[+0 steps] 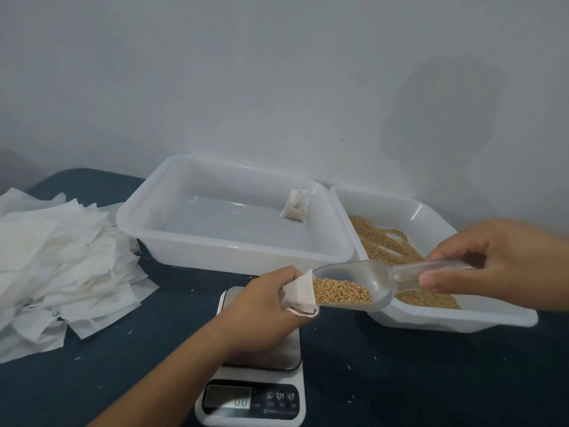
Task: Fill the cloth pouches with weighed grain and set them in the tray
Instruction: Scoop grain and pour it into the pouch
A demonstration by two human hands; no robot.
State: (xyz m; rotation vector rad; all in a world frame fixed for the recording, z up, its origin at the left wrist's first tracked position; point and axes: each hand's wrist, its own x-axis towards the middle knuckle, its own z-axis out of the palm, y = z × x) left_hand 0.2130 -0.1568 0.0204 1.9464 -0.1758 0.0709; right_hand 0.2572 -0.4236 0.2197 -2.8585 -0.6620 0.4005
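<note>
Step in hand: filling. The left hand (271, 298) pinches an open pouch (300, 292) above the scale (252, 392); the right hand (492, 263) grips the scoop (363, 283), its grain (341, 294) at the pouch mouth. Next: tilt the scoop slowly. One filled pouch (296, 206) lies in the tray's (172, 177) far right corner.

An open white pouch (300, 293) takes the tip of a grain-filled clear scoop (354, 288) above the scale (261, 365), while one filled pouch (295, 206) lies in the left tray (234, 251).

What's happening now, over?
Left hand holds pouch open. Right hand tips scoop of grain into it. One filled pouch in tray. Nothing blocking.
</note>
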